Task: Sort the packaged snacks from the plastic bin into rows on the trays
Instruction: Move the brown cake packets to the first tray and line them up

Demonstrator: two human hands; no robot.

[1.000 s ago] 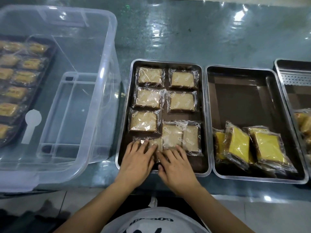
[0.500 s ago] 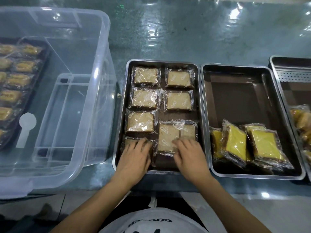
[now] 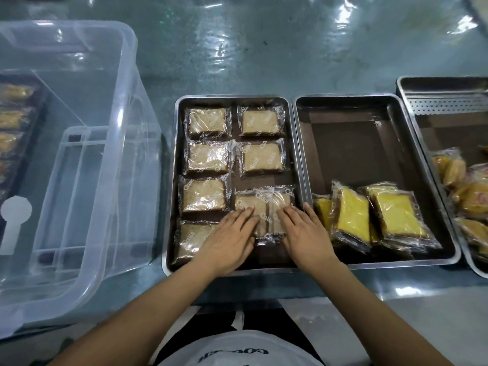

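A steel tray [image 3: 170,186] holds beige cake packs [image 3: 208,157] laid in two columns. In the third row on the right, two packs [image 3: 264,204] overlap each other. My left hand [image 3: 229,243] lies flat with its fingertips on the left one of these and partly covers the bottom-left pack [image 3: 188,240]. My right hand [image 3: 303,233] lies flat on the right one, by the tray's right rim. Neither hand grips anything. The clear plastic bin [image 3: 111,143] stands to the left, and no snack shows inside it.
A second steel tray [image 3: 301,154] to the right holds yellow cake packs [image 3: 353,217] leaning at its near end. A third tray [image 3: 446,83] at far right carries orange-brown packs [image 3: 470,204]. Through the bin a dark tray of yellow snacks [image 3: 10,122] shows.
My left hand has slid right from the bottom-left pack onto the overlapping packs. My right hand has shifted slightly right and stayed on them. The view has tilted nearer.
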